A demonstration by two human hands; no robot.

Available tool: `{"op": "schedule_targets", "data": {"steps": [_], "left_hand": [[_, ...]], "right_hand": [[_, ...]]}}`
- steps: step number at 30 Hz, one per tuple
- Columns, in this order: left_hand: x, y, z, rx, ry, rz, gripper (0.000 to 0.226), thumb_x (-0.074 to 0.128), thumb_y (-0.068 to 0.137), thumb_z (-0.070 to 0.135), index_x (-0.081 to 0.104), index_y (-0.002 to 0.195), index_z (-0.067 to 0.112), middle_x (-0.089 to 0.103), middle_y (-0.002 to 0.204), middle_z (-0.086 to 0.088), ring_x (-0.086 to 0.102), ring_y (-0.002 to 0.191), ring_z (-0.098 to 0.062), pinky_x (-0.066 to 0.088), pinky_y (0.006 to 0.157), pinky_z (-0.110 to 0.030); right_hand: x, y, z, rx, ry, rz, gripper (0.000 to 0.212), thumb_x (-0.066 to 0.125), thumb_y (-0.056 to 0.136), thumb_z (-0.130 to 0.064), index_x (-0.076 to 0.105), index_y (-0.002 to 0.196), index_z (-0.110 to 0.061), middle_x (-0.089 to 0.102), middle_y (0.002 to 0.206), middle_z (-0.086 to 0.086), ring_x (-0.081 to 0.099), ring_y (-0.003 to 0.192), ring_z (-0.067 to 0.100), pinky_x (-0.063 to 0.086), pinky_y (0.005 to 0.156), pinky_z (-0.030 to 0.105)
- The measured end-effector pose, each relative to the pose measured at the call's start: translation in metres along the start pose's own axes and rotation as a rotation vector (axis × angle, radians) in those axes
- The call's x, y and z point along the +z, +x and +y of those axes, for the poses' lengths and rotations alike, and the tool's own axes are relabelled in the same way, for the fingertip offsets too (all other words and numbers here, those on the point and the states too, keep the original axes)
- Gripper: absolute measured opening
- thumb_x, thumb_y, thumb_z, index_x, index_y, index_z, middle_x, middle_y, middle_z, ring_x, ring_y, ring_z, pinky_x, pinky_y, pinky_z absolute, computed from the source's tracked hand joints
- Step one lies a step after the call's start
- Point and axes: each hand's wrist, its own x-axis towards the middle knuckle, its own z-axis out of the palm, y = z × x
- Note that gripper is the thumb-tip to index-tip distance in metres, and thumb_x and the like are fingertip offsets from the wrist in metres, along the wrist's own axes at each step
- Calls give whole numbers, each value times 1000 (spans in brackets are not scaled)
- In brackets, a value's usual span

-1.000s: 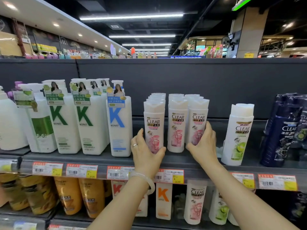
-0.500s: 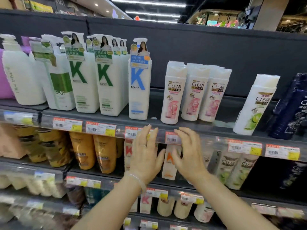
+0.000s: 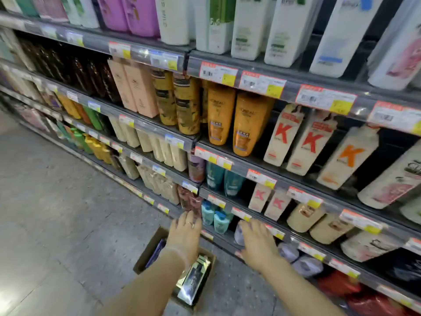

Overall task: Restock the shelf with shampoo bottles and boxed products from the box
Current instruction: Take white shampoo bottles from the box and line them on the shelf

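Box (image 3: pixel 145 252) lies on the floor directly below the empty, spread left hand (image 3: pixel 184 236); the right hand (image 3: pixel 258 244), equally empty, hangs further right.

— What is different from 1 second ago?
— The view has tipped down from the top row of white CLEAR bottles to the lower shelves (image 3: pixel 282 183) and the grey floor (image 3: pixel 57 201). Both hands have let go of those bottles: the left hand (image 3: pixel 184 233) and the right hand (image 3: pixel 258 244) now reach downward, fingers spread, holding nothing.
— Anything new in sight?
— A cardboard box (image 3: pixel 148 249) on the floor, with dark boxed products (image 3: pixel 196 281) inside, showing beneath the left forearm.
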Motion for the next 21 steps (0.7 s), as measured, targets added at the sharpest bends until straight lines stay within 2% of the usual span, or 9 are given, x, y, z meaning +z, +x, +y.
{"op": "schedule_targets", "data": {"steps": [4,8,11,12,13,15,16,18,21], "left_hand": [[36,-2,-67,-92,-18,-26,70,52,86,38,18,143,17,13,153,-13,13,141,-30,19,112,-42],[68,11,-138,-132,-25,-30,55,50,84,35,40,134,15,33,147,-15,29,136,-29,26,107,-39],[83,35,-185,-65,-34,-64,38,61,69,26,66,104,12,61,120,-12,56,111,-30,47,87,-38],[88,47,-200,-24,-10,-94,38,70,57,29,70,91,13,67,106,-12,63,98,-29,52,77,-37],[97,58,-214,10,16,-125,44,77,48,31,71,88,13,69,101,-13,65,93,-29,53,73,-38],[124,77,-240,15,-5,-285,61,69,67,34,54,123,16,47,134,-16,46,124,-30,41,97,-44],[149,86,-251,33,9,-301,62,56,81,32,35,137,16,28,148,-14,27,137,-29,27,108,-43],[192,104,-271,40,13,-385,64,44,90,32,15,145,15,9,154,-12,8,142,-27,14,113,-41],[259,135,-281,44,26,-485,70,46,90,32,9,146,12,7,154,-13,6,143,-29,14,114,-41]], "right_hand": [[37,18,-47,3,-40,-101,61,57,87,-17,27,140,-14,28,143,12,25,133,30,29,103,39],[74,50,-94,88,-45,-196,62,56,87,-15,26,140,-13,30,141,11,28,132,30,29,104,38],[97,84,-140,235,51,-197,60,77,67,-13,54,122,-6,54,120,15,55,111,31,48,87,29],[104,97,-152,260,71,-156,60,85,55,-15,64,110,-4,62,108,16,64,97,30,53,75,24],[115,109,-164,294,112,-152,60,86,56,-18,64,110,-4,62,109,17,65,98,28,53,74,23],[154,129,-188,357,191,-247,65,75,71,-21,49,128,-5,49,129,16,54,116,29,47,89,28],[172,139,-199,363,227,-268,69,79,64,-19,51,125,-2,52,126,18,56,112,33,49,86,29],[215,154,-212,369,274,-281,70,80,60,-17,54,122,0,54,122,24,57,110,40,52,86,37],[288,184,-222,344,211,-405,66,53,87,-31,22,144,-17,31,145,8,27,137,25,28,109,33]]}}
